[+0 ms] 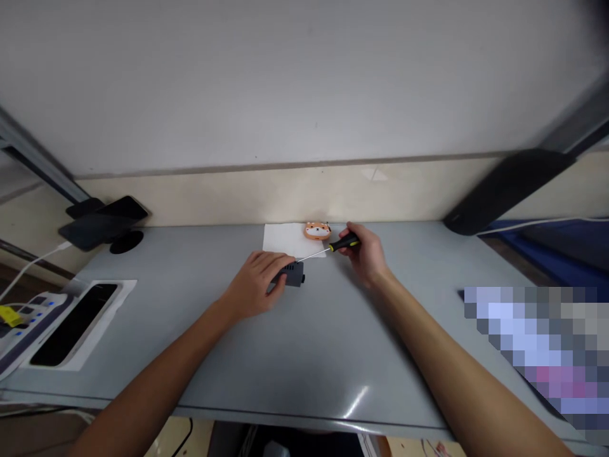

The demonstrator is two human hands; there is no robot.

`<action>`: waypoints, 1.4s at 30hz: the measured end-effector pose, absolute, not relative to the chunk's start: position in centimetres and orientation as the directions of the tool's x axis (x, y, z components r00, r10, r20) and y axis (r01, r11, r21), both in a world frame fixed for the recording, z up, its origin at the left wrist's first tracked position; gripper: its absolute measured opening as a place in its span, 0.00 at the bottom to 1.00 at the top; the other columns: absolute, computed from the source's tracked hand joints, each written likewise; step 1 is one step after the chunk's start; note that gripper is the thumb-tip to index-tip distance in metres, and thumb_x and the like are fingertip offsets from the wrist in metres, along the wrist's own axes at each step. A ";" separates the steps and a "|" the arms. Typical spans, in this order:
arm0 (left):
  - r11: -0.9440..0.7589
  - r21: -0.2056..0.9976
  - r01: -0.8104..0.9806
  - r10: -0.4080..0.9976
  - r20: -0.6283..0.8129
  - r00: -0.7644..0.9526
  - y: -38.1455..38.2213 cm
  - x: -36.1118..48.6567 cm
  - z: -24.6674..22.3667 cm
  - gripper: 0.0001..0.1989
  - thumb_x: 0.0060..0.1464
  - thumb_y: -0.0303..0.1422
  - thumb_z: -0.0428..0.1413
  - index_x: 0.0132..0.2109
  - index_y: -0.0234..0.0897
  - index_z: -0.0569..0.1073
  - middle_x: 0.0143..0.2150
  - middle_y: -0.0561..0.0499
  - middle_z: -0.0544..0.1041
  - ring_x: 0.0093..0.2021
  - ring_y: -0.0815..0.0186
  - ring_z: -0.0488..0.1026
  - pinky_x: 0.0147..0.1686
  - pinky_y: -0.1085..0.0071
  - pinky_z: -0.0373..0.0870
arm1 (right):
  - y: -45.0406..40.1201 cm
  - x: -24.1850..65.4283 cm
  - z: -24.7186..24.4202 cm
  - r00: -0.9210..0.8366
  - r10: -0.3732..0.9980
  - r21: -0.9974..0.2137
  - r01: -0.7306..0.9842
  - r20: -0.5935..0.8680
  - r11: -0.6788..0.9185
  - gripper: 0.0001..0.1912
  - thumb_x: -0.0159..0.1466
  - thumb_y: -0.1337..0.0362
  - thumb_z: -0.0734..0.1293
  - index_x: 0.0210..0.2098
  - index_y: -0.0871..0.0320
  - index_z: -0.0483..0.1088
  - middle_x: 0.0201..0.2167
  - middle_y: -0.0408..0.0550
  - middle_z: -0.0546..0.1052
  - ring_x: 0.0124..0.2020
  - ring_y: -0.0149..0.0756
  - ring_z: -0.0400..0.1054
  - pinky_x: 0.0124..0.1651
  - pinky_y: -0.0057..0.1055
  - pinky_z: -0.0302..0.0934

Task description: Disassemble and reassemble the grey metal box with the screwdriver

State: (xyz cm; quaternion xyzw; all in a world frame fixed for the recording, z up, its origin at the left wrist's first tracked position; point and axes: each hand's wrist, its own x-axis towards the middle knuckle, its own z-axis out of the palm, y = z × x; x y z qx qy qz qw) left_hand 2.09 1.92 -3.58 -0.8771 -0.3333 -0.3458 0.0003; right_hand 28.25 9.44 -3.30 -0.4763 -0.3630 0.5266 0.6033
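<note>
In the middle of the grey table, my left hand [259,282] is closed round a small dark grey box-shaped device [295,274], its slotted top partly covered by my fingers. From the right, my right hand [365,257] grips the black and yellow handle of a screwdriver [345,242]. Its thin metal shaft points left, and the tip meets the upper side of the device near my left fingertips. Just behind lie a white sheet of paper [280,239] and an orange and white animal-faced case [317,231].
Phones on a stand [107,222] are at the back left. A black phone [76,324] lies on white paper beside a power strip [33,324]. A tall black object [509,190] leans at the back right, and a blurred-out screen [537,349] is at the right.
</note>
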 end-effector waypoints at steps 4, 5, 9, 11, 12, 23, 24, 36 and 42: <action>-0.779 0.222 0.586 0.581 0.604 0.545 1.9 2.0 -3.6 0.21 0.65 0.24 0.51 0.62 0.41 0.67 0.56 0.45 0.78 0.54 0.59 0.75 0.54 0.59 0.69 | 9.5 28.3 -3.3 0.191 0.980 -0.952 -0.307 -0.065 -0.003 0.12 0.59 0.55 0.71 0.25 0.56 0.73 0.27 0.46 0.75 0.24 0.31 0.63 0.22 0.30 0.58; -0.779 0.221 0.587 0.582 0.603 0.545 1.9 2.0 -3.6 0.21 0.65 0.24 0.51 0.62 0.41 0.67 0.56 0.45 0.78 0.54 0.59 0.75 0.54 0.58 0.69 | 9.4 28.3 -3.3 0.192 0.979 -0.949 -0.315 -0.071 -0.007 0.12 0.59 0.55 0.71 0.25 0.56 0.73 0.27 0.46 0.74 0.24 0.31 0.63 0.22 0.30 0.59; -0.776 0.224 0.590 0.590 0.591 0.551 1.9 2.0 -3.7 0.21 0.65 0.24 0.51 0.63 0.40 0.67 0.57 0.45 0.78 0.55 0.59 0.75 0.55 0.58 0.69 | 9.3 28.4 -3.0 0.186 0.978 -0.935 -0.355 -0.096 -0.024 0.12 0.58 0.56 0.72 0.24 0.57 0.73 0.27 0.46 0.73 0.24 0.29 0.63 0.22 0.29 0.59; -0.776 0.227 0.588 0.590 0.589 0.552 2.0 2.0 -3.7 0.21 0.65 0.24 0.51 0.63 0.40 0.67 0.57 0.45 0.78 0.55 0.59 0.75 0.55 0.58 0.69 | 9.3 28.4 -3.0 0.178 0.979 -0.928 -0.371 -0.101 -0.028 0.13 0.58 0.56 0.72 0.24 0.57 0.73 0.27 0.45 0.73 0.23 0.29 0.62 0.21 0.29 0.58; -0.776 0.228 0.588 0.590 0.590 0.551 2.0 2.0 -3.7 0.21 0.65 0.24 0.51 0.64 0.40 0.67 0.58 0.45 0.78 0.55 0.59 0.75 0.55 0.58 0.69 | 9.4 28.4 -3.0 0.175 0.979 -0.927 -0.373 -0.102 -0.030 0.13 0.58 0.56 0.72 0.24 0.57 0.72 0.27 0.45 0.73 0.22 0.28 0.61 0.21 0.29 0.58; -0.767 0.219 0.603 0.600 0.578 0.553 2.0 1.9 -3.8 0.22 0.65 0.25 0.51 0.64 0.41 0.67 0.58 0.45 0.77 0.55 0.60 0.75 0.55 0.59 0.69 | 9.2 28.2 -2.9 0.186 0.976 -0.929 -0.369 -0.116 -0.040 0.13 0.57 0.56 0.72 0.23 0.58 0.73 0.26 0.44 0.72 0.22 0.26 0.61 0.20 0.25 0.59; -0.768 0.220 0.601 0.599 0.578 0.554 2.0 1.9 -3.8 0.21 0.65 0.25 0.51 0.64 0.40 0.68 0.57 0.45 0.77 0.55 0.60 0.75 0.55 0.59 0.69 | 9.2 28.2 -2.8 0.187 0.975 -0.927 -0.374 -0.119 -0.042 0.13 0.57 0.56 0.72 0.23 0.58 0.73 0.26 0.44 0.72 0.21 0.26 0.61 0.20 0.25 0.59; -0.761 0.240 0.602 0.610 0.580 0.540 1.9 2.0 -3.6 0.20 0.65 0.25 0.51 0.62 0.40 0.67 0.57 0.46 0.78 0.55 0.59 0.75 0.55 0.59 0.69 | 9.2 28.1 -3.1 0.163 0.982 -0.937 -0.348 -0.099 -0.037 0.12 0.58 0.58 0.71 0.24 0.58 0.73 0.26 0.44 0.74 0.22 0.27 0.62 0.22 0.26 0.57; -0.763 0.233 0.603 0.609 0.574 0.547 2.0 2.0 -3.7 0.21 0.65 0.25 0.51 0.63 0.41 0.68 0.57 0.46 0.78 0.55 0.59 0.75 0.55 0.59 0.69 | 9.3 28.1 -3.4 0.150 0.982 -0.944 -0.325 -0.112 -0.058 0.12 0.59 0.57 0.71 0.24 0.57 0.73 0.25 0.44 0.75 0.22 0.28 0.63 0.22 0.26 0.58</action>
